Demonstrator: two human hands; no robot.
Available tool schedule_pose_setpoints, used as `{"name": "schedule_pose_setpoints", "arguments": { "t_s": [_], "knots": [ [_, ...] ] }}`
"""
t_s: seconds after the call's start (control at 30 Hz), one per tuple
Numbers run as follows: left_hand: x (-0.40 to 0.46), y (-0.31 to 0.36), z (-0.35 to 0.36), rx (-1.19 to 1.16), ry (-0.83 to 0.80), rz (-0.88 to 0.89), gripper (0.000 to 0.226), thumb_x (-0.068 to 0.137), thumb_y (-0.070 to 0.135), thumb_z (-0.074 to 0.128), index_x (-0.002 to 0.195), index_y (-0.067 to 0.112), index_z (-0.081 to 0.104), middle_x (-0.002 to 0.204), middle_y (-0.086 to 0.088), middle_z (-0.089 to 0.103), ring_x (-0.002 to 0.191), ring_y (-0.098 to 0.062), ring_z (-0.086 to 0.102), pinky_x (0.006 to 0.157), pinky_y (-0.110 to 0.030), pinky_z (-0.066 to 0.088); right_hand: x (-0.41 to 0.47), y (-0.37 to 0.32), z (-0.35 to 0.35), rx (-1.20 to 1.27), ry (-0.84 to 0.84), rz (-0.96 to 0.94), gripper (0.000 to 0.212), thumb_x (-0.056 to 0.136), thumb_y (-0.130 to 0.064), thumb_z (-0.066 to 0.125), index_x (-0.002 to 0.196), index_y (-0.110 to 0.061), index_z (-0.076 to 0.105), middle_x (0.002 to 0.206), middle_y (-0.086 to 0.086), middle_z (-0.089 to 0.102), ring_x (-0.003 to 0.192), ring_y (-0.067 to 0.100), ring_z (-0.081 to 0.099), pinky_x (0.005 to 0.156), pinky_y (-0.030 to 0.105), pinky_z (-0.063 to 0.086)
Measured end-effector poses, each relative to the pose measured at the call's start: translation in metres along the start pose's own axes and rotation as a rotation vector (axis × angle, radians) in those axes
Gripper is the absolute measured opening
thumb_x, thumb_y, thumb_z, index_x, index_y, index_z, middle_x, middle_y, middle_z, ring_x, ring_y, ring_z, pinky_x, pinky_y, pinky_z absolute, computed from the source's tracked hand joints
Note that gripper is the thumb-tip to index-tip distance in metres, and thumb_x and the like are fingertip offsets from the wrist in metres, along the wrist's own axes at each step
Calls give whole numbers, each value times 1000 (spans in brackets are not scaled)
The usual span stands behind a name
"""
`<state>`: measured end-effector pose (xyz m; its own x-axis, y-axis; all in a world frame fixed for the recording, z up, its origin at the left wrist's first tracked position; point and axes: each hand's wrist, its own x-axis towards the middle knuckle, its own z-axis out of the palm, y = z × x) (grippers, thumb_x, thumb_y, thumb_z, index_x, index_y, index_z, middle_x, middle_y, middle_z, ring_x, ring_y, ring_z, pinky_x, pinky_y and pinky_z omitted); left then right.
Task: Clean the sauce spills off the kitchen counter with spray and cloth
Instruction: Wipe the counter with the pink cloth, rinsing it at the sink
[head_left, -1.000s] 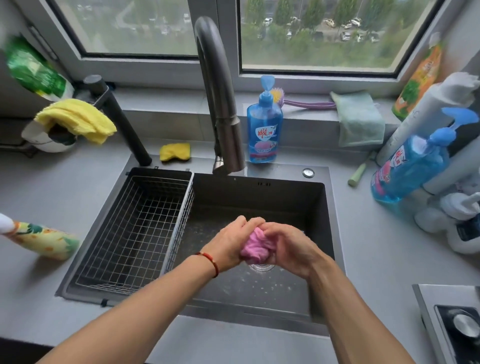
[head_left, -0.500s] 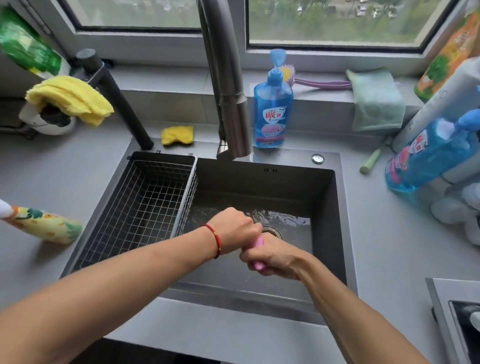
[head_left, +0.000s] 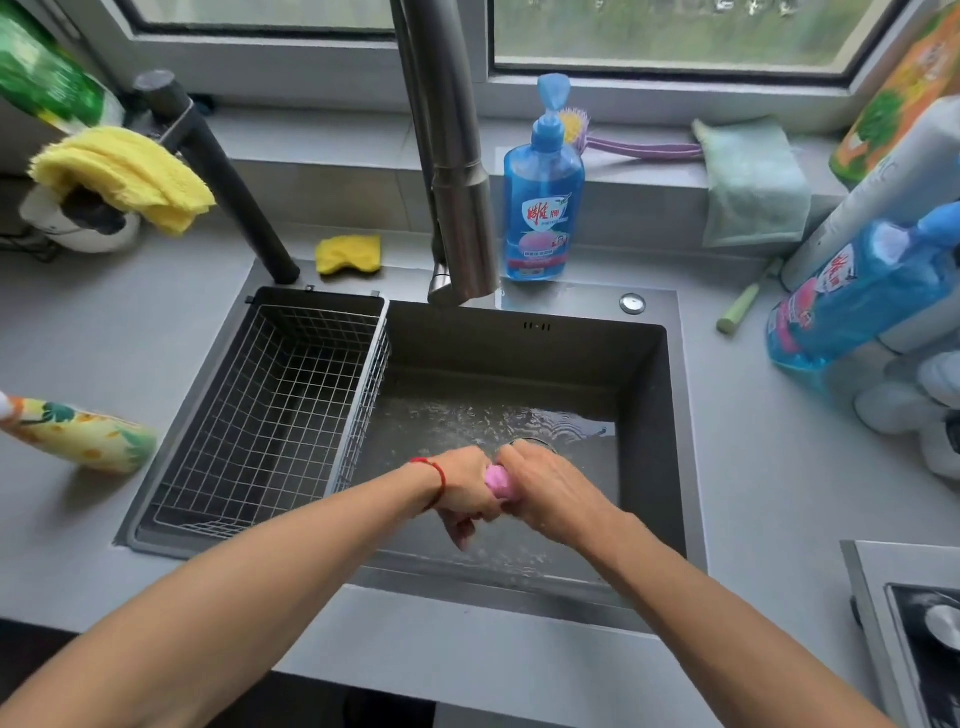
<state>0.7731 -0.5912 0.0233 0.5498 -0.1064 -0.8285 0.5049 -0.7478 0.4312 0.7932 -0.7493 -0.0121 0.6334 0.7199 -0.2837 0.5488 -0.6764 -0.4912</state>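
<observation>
- Hands meet over the sink, at 6 o'clock from the faucet.
- Left hand has fingers curled tight round one end of the pink cloth.
- Right hand grips the other end, fingers wrapped.
- Cloth shows only between the fists, above wet sink floor.
- Spray bottle lies on the counter, 9 o'clock of the basket.
- Soap bottle stands at 1 o'clock of the faucet tip.
</observation>
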Motion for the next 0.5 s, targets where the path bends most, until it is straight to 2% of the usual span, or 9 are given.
{"name": "schedule_pose_setpoints", "arguments": {
  "t_s": [0.07, 0.13, 0.23, 0.3, 0.37, 0.4, 0.43, 0.47, 0.5],
  "knots": [
    [-3, -5, 0, 309, 213, 121, 14, 85, 7, 59, 95, 15, 65, 77, -10, 71, 64, -29, 74, 58, -37, 61, -10, 8, -8, 579, -158, 161, 43, 82, -34, 81, 113, -16, 58, 109, 5, 61, 89, 18, 62, 70, 26, 47],
    [-3, -16, 0, 579, 459, 346, 13, 88, 13, 62, 95, 24, 62, 89, -7, 71, 81, -32, 70, 64, -37, 56, -16, 13, -10, 1228, -188, 325, 51, 82, -50, 73, 107, -6, 63, 116, 20, 65, 95, 23, 65, 85, 41, 56],
    [-5, -25, 3, 673, 677, 759, 18, 87, 14, 70, 91, 21, 54, 78, -4, 59, 66, -25, 59, 55, -36, 52, -19, 9, 8, 1635, -306, 507, 89, 87, -82, 51, 125, -2, 63, 126, 22, 68, 114, 31, 66, 108, 58, 46],
    [-9, -21, 1, 681, 726, 916, 18, 86, 12, 73, 88, 16, 56, 72, -3, 53, 57, -20, 52, 47, -31, 45, -17, 1, 17, 1850, -531, 407, 100, 84, -83, 46, 140, -1, 57, 130, 27, 66, 115, 37, 69, 99, 54, 55],
    [-12, -17, -4, 764, 788, 933, 17, 82, 9, 75, 83, 13, 59, 69, -3, 54, 52, -20, 54, 42, -28, 41, -17, -8, 7, 1844, -674, 247, 81, 88, -69, 58, 134, -2, 60, 117, 27, 71, 91, 27, 77, 69, 28, 63],
    [-15, -15, -6, 834, 818, 924, 16, 79, 10, 75, 79, 13, 59, 67, -3, 57, 50, -22, 57, 41, -27, 37, -15, -12, 1, 1727, -681, 192, 56, 93, -53, 68, 120, -4, 67, 96, 19, 74, 67, 17, 72, 50, 17, 54],
    [-19, -11, -8, 936, 790, 854, 12, 79, 13, 71, 78, 14, 60, 67, -3, 62, 51, -24, 62, 43, -26, 34, -12, -16, -4, 1561, -666, 187, 28, 93, -33, 73, 103, -7, 72, 73, 9, 66, 50, 10, 56, 40, 15, 37],
    [-24, -6, -9, 1035, 729, 769, 4, 83, 17, 66, 81, 14, 63, 73, -5, 68, 59, -28, 68, 48, -27, 35, -10, -18, -8, 1377, -625, 232, 12, 90, -19, 72, 91, -8, 72, 61, 3, 53, 44, 9, 41, 40, 20, 25],
    [-27, 0, -7, 1114, 620, 611, 10, 89, 20, 59, 89, 14, 67, 83, -7, 73, 73, -32, 72, 55, -30, 38, -6, -20, -10, 1176, -559, 278, 7, 85, -14, 72, 82, -8, 68, 58, 4, 46, 45, 12, 35, 43, 26, 23]
  ]
}}
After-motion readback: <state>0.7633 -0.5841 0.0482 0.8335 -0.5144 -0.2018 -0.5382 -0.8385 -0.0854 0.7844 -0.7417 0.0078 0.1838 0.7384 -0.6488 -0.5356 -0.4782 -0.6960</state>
